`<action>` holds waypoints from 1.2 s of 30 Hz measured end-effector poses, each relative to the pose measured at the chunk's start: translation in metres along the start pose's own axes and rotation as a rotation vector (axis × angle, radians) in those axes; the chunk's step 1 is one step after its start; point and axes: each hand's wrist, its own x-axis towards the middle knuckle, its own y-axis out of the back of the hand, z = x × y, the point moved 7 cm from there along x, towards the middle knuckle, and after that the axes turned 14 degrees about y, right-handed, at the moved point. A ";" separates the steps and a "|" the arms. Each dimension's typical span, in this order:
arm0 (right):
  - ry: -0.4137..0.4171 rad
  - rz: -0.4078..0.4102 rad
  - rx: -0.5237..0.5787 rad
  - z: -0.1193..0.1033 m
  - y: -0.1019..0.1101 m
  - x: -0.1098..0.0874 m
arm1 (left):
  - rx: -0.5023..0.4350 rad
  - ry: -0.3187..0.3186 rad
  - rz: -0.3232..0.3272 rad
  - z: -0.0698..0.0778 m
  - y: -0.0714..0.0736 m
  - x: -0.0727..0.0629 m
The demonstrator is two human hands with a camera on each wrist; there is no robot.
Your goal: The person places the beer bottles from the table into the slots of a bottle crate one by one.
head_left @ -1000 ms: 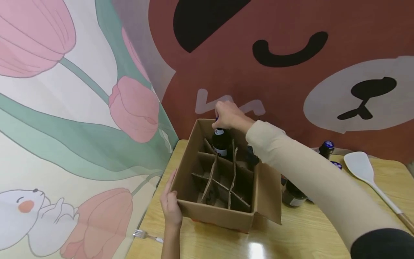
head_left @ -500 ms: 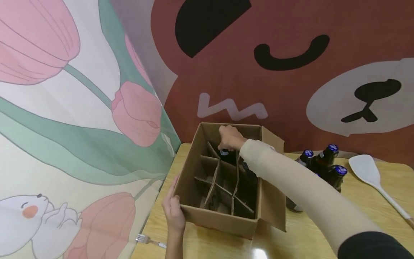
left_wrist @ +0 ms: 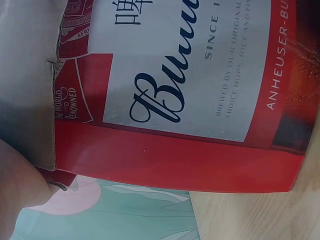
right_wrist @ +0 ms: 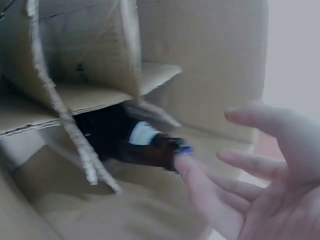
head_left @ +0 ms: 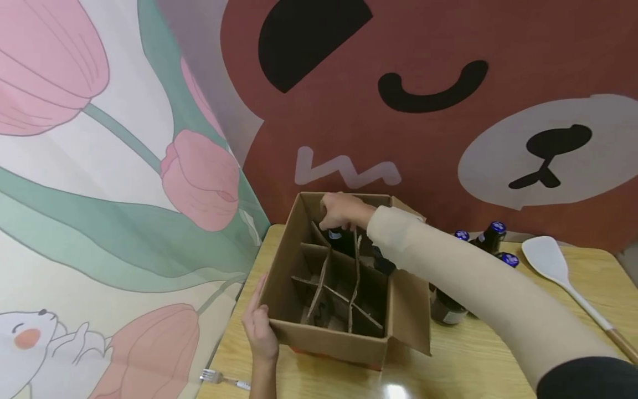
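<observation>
Grips box at near-left corner with left hand; spreads right hand over bottle inside box's far end.

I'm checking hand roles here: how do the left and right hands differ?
The left hand grips the cardboard box at its near-left corner; the right hand, fingers spread, is by the cap of a bottle at the far end. A cream sleeve leads to the right hand; the left hand's forearm shows bare. Both are ungloved.
</observation>
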 end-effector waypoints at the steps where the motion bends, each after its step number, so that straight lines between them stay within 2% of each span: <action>1: 0.011 -0.009 0.010 -0.005 0.002 -0.002 | 0.006 0.012 0.004 -0.001 0.001 0.000; 6: 0.048 -0.036 0.036 -0.023 0.011 -0.012 | 0.013 0.016 0.007 -0.001 0.001 0.000; 9: 0.085 -0.016 0.019 -0.029 0.024 -0.019 | 0.013 0.006 -0.001 -0.002 0.001 0.005; 12: 0.164 0.018 -0.018 -0.031 0.039 -0.031 | 0.028 0.007 0.002 -0.005 0.002 0.008; 17: 0.321 0.079 -0.036 -0.024 0.059 -0.062 | 0.033 0.017 0.048 -0.009 0.012 0.009; 20: 0.358 0.131 -0.027 -0.012 0.067 -0.085 | 0.021 0.016 0.060 -0.009 0.017 0.010; 25: 0.349 0.247 -0.098 0.019 0.072 -0.125 | 0.007 0.016 0.067 -0.009 0.017 0.010; 30: 0.335 0.337 -0.208 0.052 0.058 -0.162 | 0.005 0.023 0.075 -0.011 0.016 0.010; 36: 0.267 0.331 -0.282 0.091 0.034 -0.189 | 0.013 0.016 0.085 -0.012 0.017 0.010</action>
